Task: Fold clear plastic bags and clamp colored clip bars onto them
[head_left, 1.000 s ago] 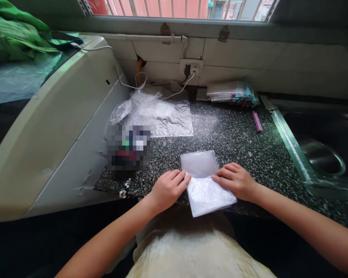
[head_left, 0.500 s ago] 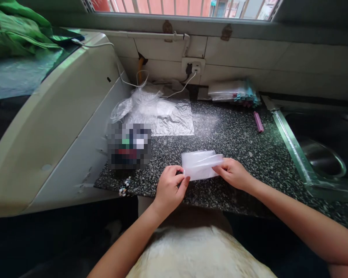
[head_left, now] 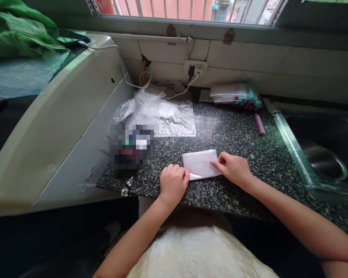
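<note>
A folded white translucent plastic bag lies near the front edge of the speckled dark countertop. My left hand is closed on the bag's lower left corner, its fingers curled and the thumb against the edge. At the bag's right side is my right hand, with thumb and a finger pinching or pressing its right edge. Past the bag, a pink stick-like piece rests on the counter, close to the sink.
Crumpled clear plastic spreads at the back left, beside a blurred-out object. Packed bags with teal and pink pieces lie by the wall. The sink is right; a beige appliance stands left. A white cable runs to the socket.
The raised upper fold of the bag now lies flat, making a neater rectangle. My left fingers have curled in tighter, and my right hand has moved off the bag's top right corner.
</note>
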The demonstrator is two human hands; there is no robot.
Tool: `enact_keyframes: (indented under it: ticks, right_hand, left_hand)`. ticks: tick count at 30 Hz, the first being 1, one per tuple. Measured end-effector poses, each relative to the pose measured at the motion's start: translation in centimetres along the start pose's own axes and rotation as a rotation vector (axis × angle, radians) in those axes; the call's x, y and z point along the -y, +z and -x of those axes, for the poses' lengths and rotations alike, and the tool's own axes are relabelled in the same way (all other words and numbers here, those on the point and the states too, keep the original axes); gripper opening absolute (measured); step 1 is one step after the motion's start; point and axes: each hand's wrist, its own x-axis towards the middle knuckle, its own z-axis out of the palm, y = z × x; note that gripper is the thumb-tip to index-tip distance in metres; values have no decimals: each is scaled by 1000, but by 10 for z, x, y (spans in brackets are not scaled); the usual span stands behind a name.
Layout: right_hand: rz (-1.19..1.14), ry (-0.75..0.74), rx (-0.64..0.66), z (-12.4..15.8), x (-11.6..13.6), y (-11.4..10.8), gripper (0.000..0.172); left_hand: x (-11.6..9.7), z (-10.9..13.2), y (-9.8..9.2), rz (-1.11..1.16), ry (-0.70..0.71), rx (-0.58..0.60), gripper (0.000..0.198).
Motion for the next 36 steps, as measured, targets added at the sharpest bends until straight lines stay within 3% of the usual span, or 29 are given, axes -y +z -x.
enact_keyframes:
  ticks: [3,5,8,13,16,19,21,24,27,30,33,36]
  right_hand:
    - [6,-468,-340,10,1,-3,21]
    - [47,-767,-374,15,9,-3,12]
    - [154,-914,-358,16,23,1,13]
    - [225,-907,-344,12,31,15,24]
    - [188,-891,-342,11,28,16,23]
    - [81,-771,-386,7,22,7,18]
    - [-66,-665,-428,3,18,-2,14]
    - [-359,-556,-425,-3,15,-17,10]
    - [-656,-455,-340,-4,13,-25,7]
    - [-920,-273,-263,-3,9,-23,11]
    - [-1076,-114,-151,-4,4,-17,22]
    - [-1186,12,-50,-7,1,-13,31]
  left_hand:
    - [0,1,0,-5,2,10,29]
    - [1,0,-1,-7,1,13,29]
    - [1,-1,-2,-1,6,14,29]
    - [1,-4,-4,28,13,52,31]
    - [4,-3,-9,167,-8,74,28]
    - [14,-2,-19,393,7,-72,13]
    - [22,-5,-26,459,104,-163,22]
    - [28,-22,-37,469,258,-158,48]
    - [26,-46,-43,556,303,-72,53]
    - [16,-66,-44,826,266,83,18]
    - [5,-78,-41,1083,68,285,18]
    - [-3,-84,-37,1182,-76,477,21]
